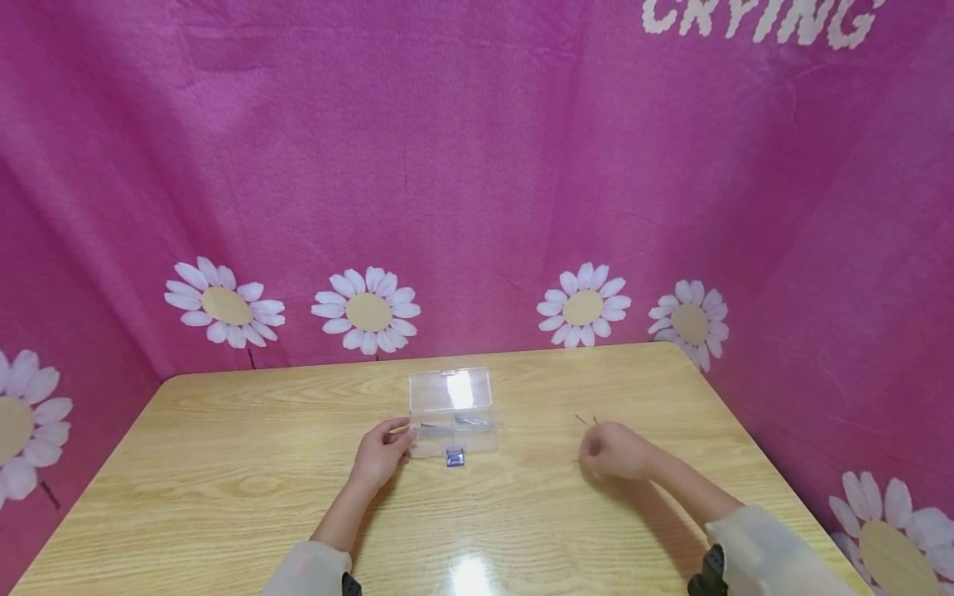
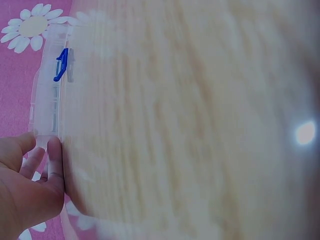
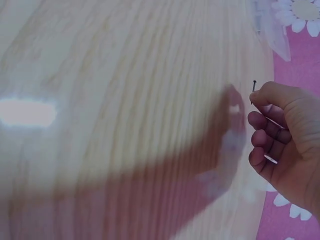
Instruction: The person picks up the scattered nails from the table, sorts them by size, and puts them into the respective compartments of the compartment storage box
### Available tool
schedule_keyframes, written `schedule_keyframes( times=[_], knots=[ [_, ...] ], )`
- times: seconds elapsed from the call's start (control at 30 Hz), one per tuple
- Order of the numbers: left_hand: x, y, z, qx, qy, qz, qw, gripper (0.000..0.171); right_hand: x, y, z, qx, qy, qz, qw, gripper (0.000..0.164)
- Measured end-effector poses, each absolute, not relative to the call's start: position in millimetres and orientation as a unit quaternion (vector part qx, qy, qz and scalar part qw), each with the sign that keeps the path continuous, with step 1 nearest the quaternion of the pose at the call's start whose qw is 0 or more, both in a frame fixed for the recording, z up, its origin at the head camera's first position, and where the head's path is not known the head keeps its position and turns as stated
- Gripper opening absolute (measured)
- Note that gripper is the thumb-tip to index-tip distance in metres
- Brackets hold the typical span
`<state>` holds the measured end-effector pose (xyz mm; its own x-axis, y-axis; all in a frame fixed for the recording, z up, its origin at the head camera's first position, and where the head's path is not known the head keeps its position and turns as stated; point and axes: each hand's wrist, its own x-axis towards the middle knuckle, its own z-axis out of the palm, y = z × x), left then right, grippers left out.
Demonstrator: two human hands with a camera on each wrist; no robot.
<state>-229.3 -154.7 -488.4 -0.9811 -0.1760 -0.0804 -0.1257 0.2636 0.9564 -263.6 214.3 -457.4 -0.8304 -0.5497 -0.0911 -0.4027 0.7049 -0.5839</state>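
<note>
A small clear plastic box [image 1: 425, 448] with a blue latch [image 1: 455, 457] stands on the table, its lid [image 1: 432, 391] raised at the back. Thin metal pieces [image 1: 473, 422] lie in its compartments. My left hand [image 1: 382, 452] holds the box by its left end, fingertips at the rim and the side wall. To the right, my right hand [image 1: 617, 451] is over the table, its thumb and forefinger pinching a small dark nail [image 3: 254, 86]. The other fingers curl toward the palm. Just beyond that hand, two small dark nails [image 1: 580, 420] lie on the wood.
The wooden table [image 1: 246, 463] has rounded back corners. A pink cloth [image 1: 477, 182] with white daisies hangs behind and along both sides. Light reflects off the tabletop near the front edge.
</note>
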Motion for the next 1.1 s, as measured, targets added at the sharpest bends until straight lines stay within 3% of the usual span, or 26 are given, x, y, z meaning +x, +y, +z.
schedule_keyframes(
  times=[0.43, 1.1],
  knots=[
    [-232, -156, -491, 0.093, -0.794, -0.601, 0.023, 0.035, -275, 183, -445, -0.274, 0.919, -0.266, 0.097, 0.004],
    [-230, -157, -489, 0.088, -0.790, -0.606, 0.019, 0.035, -286, 129, -431, -0.273, 0.913, -0.284, 0.105, 0.008]
  ],
)
